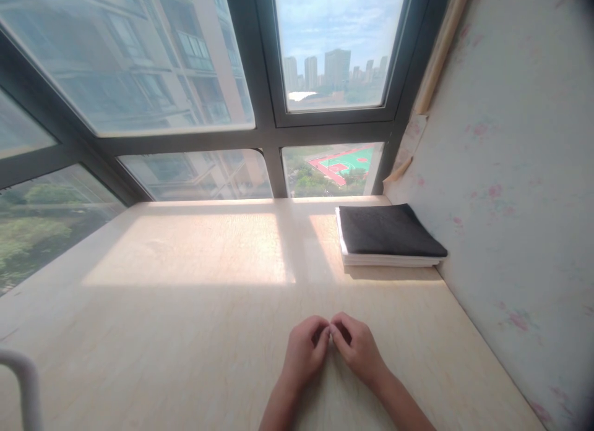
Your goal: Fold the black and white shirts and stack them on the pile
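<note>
My left hand [307,345] and my right hand [356,344] rest low on the pale marbled surface [185,344], with their fingertips meeting. On each hand the fingers curl in towards the thumb, leaving a small gap inside the loop. No object shows between them, though the other fingers are mostly hidden underneath. Beyond the hands, to the right, lies a flat stack of white sheets or folded pieces [390,261] with a black piece [390,230] on top. Neither hand touches the stack.
A patterned wall [501,233] bounds the right side, close beside the stack. Dark-framed windows [273,134] stand along the back and left edges. At the lower left, a bent white tube [25,375] juts into view. Sunlight falls across the far part of the surface.
</note>
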`<action>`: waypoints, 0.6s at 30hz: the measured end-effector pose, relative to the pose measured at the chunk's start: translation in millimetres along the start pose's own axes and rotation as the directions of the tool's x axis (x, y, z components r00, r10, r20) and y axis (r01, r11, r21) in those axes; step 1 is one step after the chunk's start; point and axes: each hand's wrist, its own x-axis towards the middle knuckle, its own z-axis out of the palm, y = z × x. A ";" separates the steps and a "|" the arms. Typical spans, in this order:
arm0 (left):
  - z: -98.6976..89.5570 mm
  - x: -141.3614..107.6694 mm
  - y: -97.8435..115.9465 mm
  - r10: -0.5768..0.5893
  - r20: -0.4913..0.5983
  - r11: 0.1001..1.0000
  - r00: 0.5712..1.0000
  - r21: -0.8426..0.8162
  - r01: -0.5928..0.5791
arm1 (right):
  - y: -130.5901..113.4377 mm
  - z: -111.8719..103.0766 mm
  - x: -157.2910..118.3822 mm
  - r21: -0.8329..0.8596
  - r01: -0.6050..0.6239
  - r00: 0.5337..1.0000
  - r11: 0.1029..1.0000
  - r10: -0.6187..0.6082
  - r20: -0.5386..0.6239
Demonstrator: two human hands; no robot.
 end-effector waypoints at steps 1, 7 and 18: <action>-0.3 -0.1 0.8 0.002 -0.005 1.000 1.000 -0.007 -0.002 | -0.1 -0.1 0.0 0.003 -0.001 1.000 1.000 0.001 -0.003; -7.2 -4.0 12.7 0.017 -0.052 0.985 0.999 -0.169 -0.026 | -3.9 -5.6 -2.2 0.123 0.043 0.993 0.992 -0.028 -0.118; -1.5 -4.1 -0.9 -0.077 -0.019 0.996 0.997 -0.057 0.076 | 4.0 14.1 -3.2 -0.148 0.025 1.000 0.989 -0.027 -0.012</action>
